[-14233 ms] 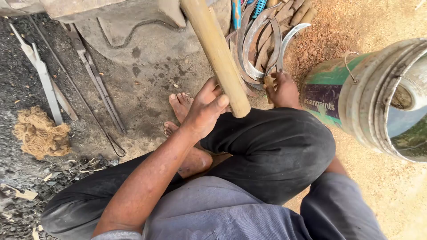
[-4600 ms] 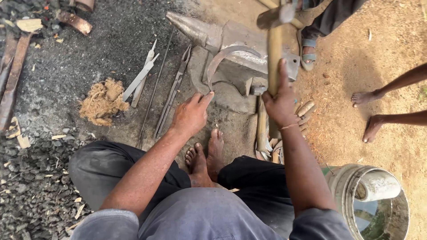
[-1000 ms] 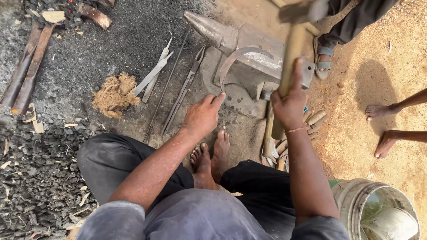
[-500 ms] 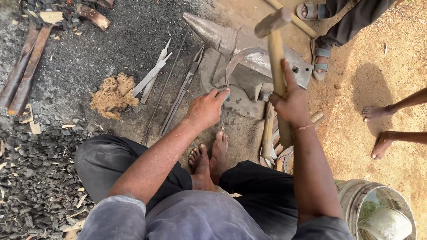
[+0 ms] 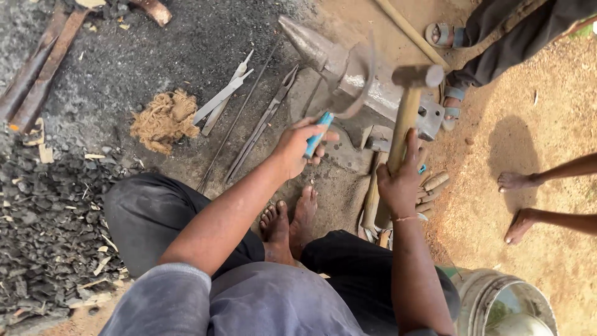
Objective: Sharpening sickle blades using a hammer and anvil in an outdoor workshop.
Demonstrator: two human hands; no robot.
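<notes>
Left hand: closed around the blue handle of a curved grey metal blade, sickle-shaped and blurred, held so the curve lies across the top of the anvil; fingers wrapped tight, thumb on top, seemingly to steady the blade on the iron.

Right hand: clenched around the pale wooden shaft of a hammer, gripped low on the shaft, probably for reach and swing; dark steel head raised just above the anvil face, beside the blade's curve.

Anvil: grey iron block with a pointed horn toward the upper left, set in the dirt directly ahead of the bare feet, within easy reach of both arms.

Tongs and rods: long dark iron tongs and thin rods laid flat on the black ash just left of the anvil, handles pointing toward the seated person, apparently for quick pick-up.

Flat metal strips: pale grey, crossed, lying beside the tongs.

Fibre wad: tan tangled bundle on the ash, well left of the anvil.

Spare handles: short wooden pieces and a second hammer stacked on the ground under the right hand.

Charcoal: dark heap at far left.

Bucket: grey, round, at lower right beside the right knee.

Others: sandalled feet and dark trousers beyond the anvil; two bare feet on the sandy ground at right, well apart.
</notes>
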